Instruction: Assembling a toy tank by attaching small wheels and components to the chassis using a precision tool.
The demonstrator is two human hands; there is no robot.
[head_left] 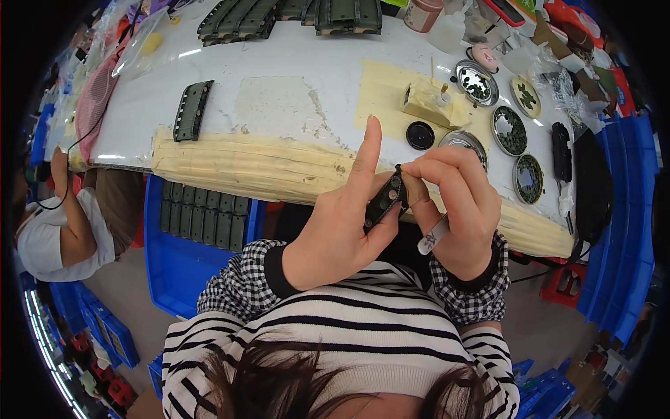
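Observation:
My left hand (335, 234) is closed around a small dark green moulded part (385, 201), with the index finger stretched upward. A round copper-coloured spot shows on the part's face. My right hand (457, 209) pinches at the part's upper tip with thumb and forefinger; whatever tiny piece is between them cannot be made out. A flat silver metal tool (433, 235) with a rounded end is tucked in the same hand, its other end hidden by the fingers. Both hands are held over the table's near edge, in front of my body.
Round tins (509, 130) of small green pieces stand at the right, near a yellow tape-covered block (436, 103) and a black lid (420, 135). One ridged green part (192, 110) lies at the left. A blue bin (174, 279) holds several more below. Another person (63, 234) sits far left.

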